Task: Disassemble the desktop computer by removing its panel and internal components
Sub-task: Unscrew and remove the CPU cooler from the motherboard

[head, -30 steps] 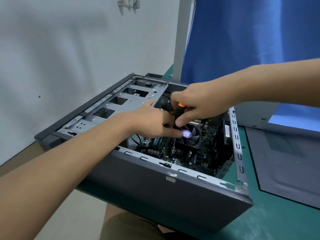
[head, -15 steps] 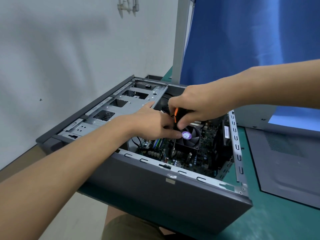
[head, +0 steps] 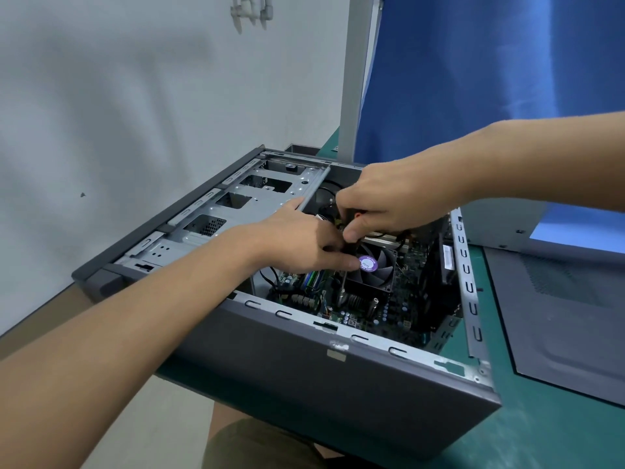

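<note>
The green table [head: 558, 434] carries everything, and the desktop computer [head: 338, 384] lies on its side near the table's nine o'clock edge, open face up so that the inside can be reached from above. Its side panel [head: 558, 316] is already off and lies flat at three o'clock of the case, just beside it, out of the working space. A blue curtain [head: 490, 79] hangs behind, at twelve o'clock.

Inside the case, the metal drive cage [head: 236, 211] fills the ten o'clock part. The motherboard [head: 399, 306] covers the floor of the rest, and the cooler fan [head: 375, 269], with its round purple sticker, sits on the board near the middle.

Both arms reach in from the person's side and meet over the fan's ten o'clock corner. The right hand [head: 392, 201] comes in from three o'clock and is clamped round the handle of a screwdriver [head: 342, 282], fingers curled down over the top, probably so the wrist can turn it. The left hand [head: 297, 245] comes from seven o'clock; its fingers are closed round the shaft just below the handle and its thumb lies across toward the sticker, seemingly to keep the tool upright and on its mark.

The shaft drops nearly straight down past the fan's nine o'clock edge to a mounting post of the cooler. The step in hand looks like loosening the cooler's fastening, with the internal parts not yet out.
</note>
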